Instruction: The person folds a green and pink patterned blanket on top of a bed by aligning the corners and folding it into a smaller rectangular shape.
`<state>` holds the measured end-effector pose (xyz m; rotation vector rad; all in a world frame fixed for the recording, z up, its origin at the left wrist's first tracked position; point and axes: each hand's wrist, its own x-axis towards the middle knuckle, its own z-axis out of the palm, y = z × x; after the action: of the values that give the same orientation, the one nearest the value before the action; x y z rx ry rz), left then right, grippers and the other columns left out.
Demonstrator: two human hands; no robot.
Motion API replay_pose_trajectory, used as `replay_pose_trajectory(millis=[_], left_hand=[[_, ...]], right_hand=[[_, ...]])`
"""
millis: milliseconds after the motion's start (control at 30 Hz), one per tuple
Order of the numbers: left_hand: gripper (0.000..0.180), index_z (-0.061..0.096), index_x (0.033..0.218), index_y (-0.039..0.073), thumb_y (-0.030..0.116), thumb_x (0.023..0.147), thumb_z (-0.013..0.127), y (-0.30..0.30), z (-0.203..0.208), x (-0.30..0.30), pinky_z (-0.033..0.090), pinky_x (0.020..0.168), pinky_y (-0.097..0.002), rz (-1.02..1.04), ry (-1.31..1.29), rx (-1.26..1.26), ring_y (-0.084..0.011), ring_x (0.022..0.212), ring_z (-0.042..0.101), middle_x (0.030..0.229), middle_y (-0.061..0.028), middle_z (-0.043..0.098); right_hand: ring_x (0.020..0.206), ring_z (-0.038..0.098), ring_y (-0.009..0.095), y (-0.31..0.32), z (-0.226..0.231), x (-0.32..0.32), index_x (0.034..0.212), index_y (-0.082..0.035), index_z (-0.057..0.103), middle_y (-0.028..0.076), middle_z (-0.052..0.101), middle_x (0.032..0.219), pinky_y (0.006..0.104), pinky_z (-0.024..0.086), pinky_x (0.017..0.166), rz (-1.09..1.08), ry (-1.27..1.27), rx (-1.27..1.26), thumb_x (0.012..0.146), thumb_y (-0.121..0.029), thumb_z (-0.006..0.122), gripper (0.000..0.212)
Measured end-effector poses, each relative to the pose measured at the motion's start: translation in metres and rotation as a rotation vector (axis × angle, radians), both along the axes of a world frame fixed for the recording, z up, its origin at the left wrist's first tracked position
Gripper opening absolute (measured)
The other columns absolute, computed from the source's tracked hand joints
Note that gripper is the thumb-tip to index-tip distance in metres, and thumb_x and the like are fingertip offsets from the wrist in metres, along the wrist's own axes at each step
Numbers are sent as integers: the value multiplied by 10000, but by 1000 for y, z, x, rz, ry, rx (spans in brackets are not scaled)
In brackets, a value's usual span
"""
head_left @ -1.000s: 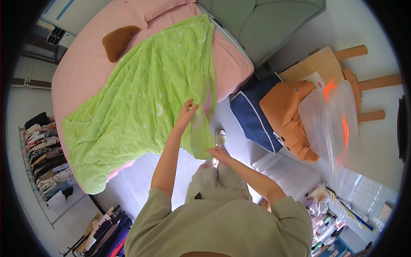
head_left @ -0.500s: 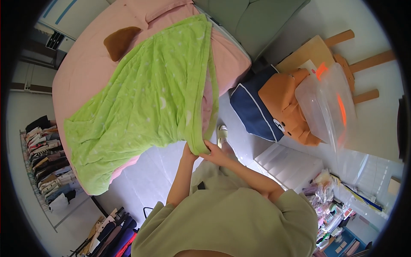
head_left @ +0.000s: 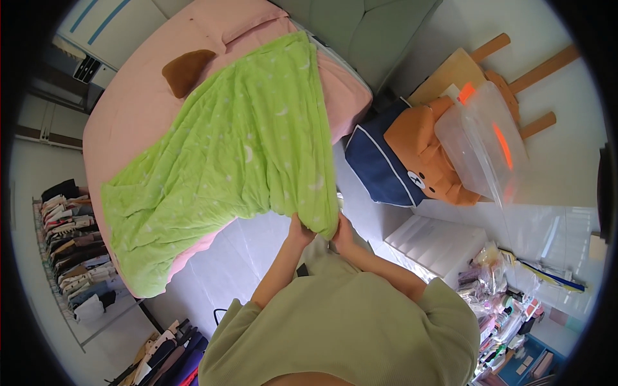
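Observation:
A bright green blanket with pale moons and stars lies across the bed, its near right corner drawn out over the floor toward my body. My left hand grips the near edge of that corner, fingers partly hidden by the cloth. Close beside it, my right hand is closed on the same corner from the right side. Between the two hands the cloth hangs in a short rounded flap. Pink bedding shows beyond the blanket and under its near edge.
A brown cushion lies on the bed. To the right stand a navy-and-brown bear-faced item, a clear plastic bin and white drawers. Clothes hang on a rack at left. Plastic-wrapped goods crowd the lower right.
My right hand has moved right, away from my left. The blanket's right edge, folded with a pink gap before, now lies smooth and covers that gap. The view has shifted slightly.

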<state>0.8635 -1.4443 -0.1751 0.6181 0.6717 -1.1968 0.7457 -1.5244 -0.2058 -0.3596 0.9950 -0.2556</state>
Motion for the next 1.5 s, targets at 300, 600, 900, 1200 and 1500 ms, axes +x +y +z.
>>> replay_pose_trajectory(millis=[300, 600, 900, 1200, 1500], left_hand=[[359, 519, 1100, 115, 362, 861, 415, -2, -4, 4, 499, 739, -298, -28, 81, -214, -183, 892, 573, 1024, -27, 588], [334, 523, 1038, 54, 332, 866, 456, -38, 31, -8, 511, 750, -323, 143, 114, -40, -200, 813, 584, 910, -52, 582], [488, 413, 1183, 122, 404, 800, 523, -94, 38, -30, 421, 886, -436, 184, -8, -32, -288, 1032, 458, 1201, -102, 379], [581, 374, 1269, 91, 447, 812, 413, -70, -42, 75, 271, 1014, -466, 990, -181, -337, -289, 1215, 351, 1324, -106, 373], [393, 461, 1135, -8, 64, 749, 435, 26, -7, 67, 419, 913, -438, 1148, -218, 198, -317, 1059, 487, 1143, -162, 502]], right_hand=[[998, 549, 226, -36, -25, 47, 1213, -106, 466, 63, 548, 1155, 388, 431, 877, 210, -510, 403, 868, -427, 437, 472], [990, 566, 214, -105, 44, 78, 1148, -64, 500, 84, 579, 1084, 366, 458, 862, 378, -646, 380, 902, -314, 423, 358], [623, 605, 168, -178, 110, 79, 880, 52, 592, 103, 617, 745, 276, 483, 534, 712, -72, -625, 649, -32, 493, 265], [513, 486, 149, -263, 230, 55, 803, 2, 528, 27, 500, 654, 253, 434, 502, 297, -298, -504, 560, 18, 405, 272], [479, 299, 84, -346, 179, 77, 499, -103, 300, -32, 339, 565, 211, 306, 459, 361, -348, -963, 648, 57, 391, 237]])
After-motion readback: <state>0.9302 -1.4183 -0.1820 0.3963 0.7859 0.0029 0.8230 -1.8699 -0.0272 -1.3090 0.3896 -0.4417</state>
